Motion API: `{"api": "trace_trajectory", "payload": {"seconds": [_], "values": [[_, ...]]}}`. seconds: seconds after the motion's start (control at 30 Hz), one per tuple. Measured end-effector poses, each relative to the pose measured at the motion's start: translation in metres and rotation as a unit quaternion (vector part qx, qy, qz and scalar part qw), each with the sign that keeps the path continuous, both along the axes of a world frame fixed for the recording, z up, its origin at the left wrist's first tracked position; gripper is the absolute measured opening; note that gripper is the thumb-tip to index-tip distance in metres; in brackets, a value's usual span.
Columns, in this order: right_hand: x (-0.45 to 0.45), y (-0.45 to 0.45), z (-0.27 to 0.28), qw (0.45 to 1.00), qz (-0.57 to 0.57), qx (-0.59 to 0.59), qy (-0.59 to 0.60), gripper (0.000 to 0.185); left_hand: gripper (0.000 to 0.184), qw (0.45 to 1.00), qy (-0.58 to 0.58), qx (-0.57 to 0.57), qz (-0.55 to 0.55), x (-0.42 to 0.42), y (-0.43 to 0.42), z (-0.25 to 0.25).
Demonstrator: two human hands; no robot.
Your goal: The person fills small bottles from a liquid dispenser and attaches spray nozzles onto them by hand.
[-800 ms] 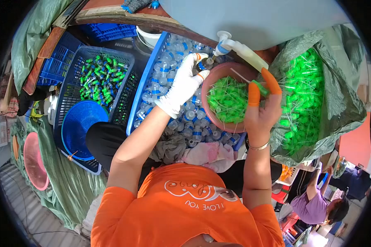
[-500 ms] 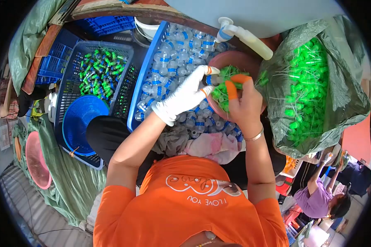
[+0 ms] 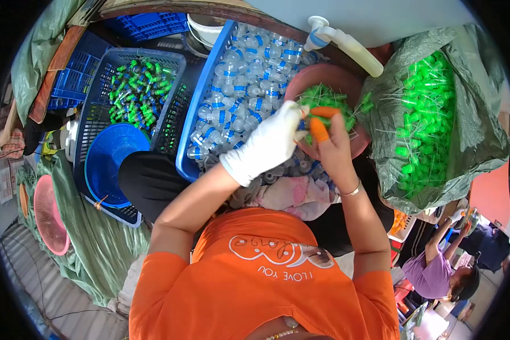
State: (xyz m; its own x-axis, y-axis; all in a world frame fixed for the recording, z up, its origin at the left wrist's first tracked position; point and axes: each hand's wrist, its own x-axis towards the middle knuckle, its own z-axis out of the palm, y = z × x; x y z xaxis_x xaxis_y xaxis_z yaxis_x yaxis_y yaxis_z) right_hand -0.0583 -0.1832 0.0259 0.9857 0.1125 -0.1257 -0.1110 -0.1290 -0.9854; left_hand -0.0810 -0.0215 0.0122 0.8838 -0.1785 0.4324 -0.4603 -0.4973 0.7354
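Green, crinkly stuff makes up the big sack [image 3: 476, 130] I can see from my seat far away. It sits to the right of the pink bowl [image 3: 340, 76], and it is stuffed with green caps [image 3: 425, 119]. To the left of the bowl is a blue tub [image 3: 205, 96] full of little clear bottles [image 3: 258, 105] with blue bands. In the bowl is a pile [image 3: 323, 95] of the same caps, with thin pale sticks poking out.

The white-gloved left hand [image 3: 269, 141] and the right hand [image 3: 335, 147] meet over the bowl's near left side. The left fingers are bent but blurry, so I can't tell what they pinch. The right thumb and pointer wear orange covers [image 3: 318, 130] and curl toward each other; I can't tell if they squeeze anything.

With hands this close, I think the left one should be very still while the right makes only little moves. I would line things up first, then push gently, because the sticks look easy to bend. I would work right above the bowl, so a dropped cap lands with the others.
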Motion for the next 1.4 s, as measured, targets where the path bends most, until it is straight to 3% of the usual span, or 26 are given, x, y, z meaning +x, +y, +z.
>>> {"api": "trace_trajectory", "payload": {"seconds": [0.03, 0.1, 0.13, 0.23, 0.4, 0.5, 0.53, 0.57, 0.6, 0.63, 0.67, 0.7, 0.73, 0.77, 0.8, 0.9, 0.93, 1.0, 1.03, 1.17, 1.3, 1.33, 1.37, 1.4], "values": [[-0.001, -0.002, 0.013, 0.990, 0.066, -0.115, -0.057, 0.012, 0.043, 0.999, 0.017, -0.006, -0.037, 0.001, 0.008, 0.004], [-0.003, -0.009, 0.031, 0.907, 0.196, -0.335, -0.161, 0.019, 0.043, 0.992, 0.051, -0.019, -0.111, 0.001, 0.020, 0.010], [-0.004, -0.013, 0.032, 0.908, 0.193, -0.337, -0.158, 0.019, 0.043, 0.992, 0.053, -0.020, -0.115, 0.000, 0.022, 0.010], [-0.003, -0.020, 0.032, 0.849, 0.269, -0.343, -0.298, 0.025, 0.042, 0.960, 0.172, -0.114, -0.191, -0.001, 0.026, 0.012], [-0.005, -0.022, 0.037, 0.798, 0.261, -0.333, -0.430, 0.027, 0.041, 0.905, 0.300, -0.147, -0.264, 0.003, 0.030, 0.016], [-0.005, -0.025, 0.038, 0.828, 0.318, -0.354, -0.298, 0.031, 0.039, 0.967, 0.135, -0.047, -0.210, -0.006, 0.023, 0.015], [-0.004, -0.029, 0.036, 0.828, 0.317, -0.355, -0.296, 0.031, 0.039, 0.967, 0.136, -0.048, -0.212, -0.009, 0.022, 0.015], [0.001, -0.034, 0.033, 0.899, 0.344, -0.258, -0.084, 0.031, 0.039, 0.967, 0.137, -0.042, -0.211, -0.011, 0.021, 0.016], [0.007, -0.037, 0.032, 0.916, 0.350, -0.148, 0.131, 0.032, 0.038, 0.968, 0.136, -0.037, -0.208, -0.012, 0.020, 0.015], [0.010, -0.041, 0.031, 0.878, 0.335, -0.028, 0.340, 0.032, 0.038, 0.969, 0.138, -0.033, -0.204, -0.013, 0.019, 0.015], [0.005, -0.042, 0.031, 0.877, 0.335, -0.030, 0.343, 0.032, 0.038, 0.969, 0.139, -0.036, -0.203, -0.015, 0.019, 0.013], [-0.006, -0.035, 0.039, 0.927, 0.301, -0.136, 0.177, 0.031, 0.039, 0.966, 0.166, -0.054, -0.191, -0.017, 0.020, 0.011], [-0.014, -0.025, 0.047, 0.938, 0.254, -0.234, 0.001, 0.030, 0.039, 0.963, 0.190, -0.069, -0.178, -0.017, 0.022, 0.009], [-0.018, -0.020, 0.050, 0.910, 0.194, -0.323, -0.175, 0.030, 0.040, 0.959, 0.215, -0.084, -0.167, -0.017, 0.025, 0.007], [-0.019, -0.019, 0.049, 0.910, 0.193, -0.323, -0.174, 0.030, 0.040, 0.958, 0.216, -0.085, -0.168, -0.017, 0.028, 0.004], [-0.015, -0.019, 0.042, 0.734, 0.284, -0.398, -0.473, 0.034, 0.042, 0.918, 0.211, -0.159, -0.296, -0.012, 0.035, -0.005], [-0.018, -0.019, 0.038, 0.733, 0.284, -0.398, -0.473, 0.034, 0.042, 0.918, 0.209, -0.160, -0.296, -0.013, 0.034, -0.003], [-0.029, -0.021, 0.025, 0.904, 0.275, -0.274, -0.182, 0.036, 0.042, 0.946, 0.179, -0.111, -0.245, -0.019, 0.029, 0.004], [-0.032, -0.020, 0.025, 0.946, 0.255, -0.198, -0.024, 0.038, 0.042, 0.957, 0.164, -0.087, -0.221, -0.023, 0.027, 0.006], [-0.028, -0.004, 0.029, 0.946, 0.262, -0.186, 0.047, 0.032, 0.039, 0.988, 0.081, 0.020, -0.129, -0.041, 0.028, 0.001], [-0.022, 0.010, 0.035, 0.939, 0.265, -0.167, 0.145, 0.026, 0.037, 0.988, 0.117, -0.011, -0.098, -0.048, 0.051, 0.001], [-0.017, 0.010, 0.033, 0.938, 0.267, -0.166, 0.144, 0.026, 0.037, 0.993, 0.116, -0.002, -0.021, -0.047, 0.061, 0.002], [-0.007, 0.008, 0.029, 0.931, 0.241, -0.271, -0.032, 0.019, 0.036, 0.992, 0.114, 0.009, 0.058, -0.042, 0.075, 0.003], [0.003, 0.006, 0.023, 0.886, 0.201, -0.362, -0.206, 0.014, 0.036, 0.981, 0.051, 0.113, 0.150, -0.034, 0.100, -0.001]]}}
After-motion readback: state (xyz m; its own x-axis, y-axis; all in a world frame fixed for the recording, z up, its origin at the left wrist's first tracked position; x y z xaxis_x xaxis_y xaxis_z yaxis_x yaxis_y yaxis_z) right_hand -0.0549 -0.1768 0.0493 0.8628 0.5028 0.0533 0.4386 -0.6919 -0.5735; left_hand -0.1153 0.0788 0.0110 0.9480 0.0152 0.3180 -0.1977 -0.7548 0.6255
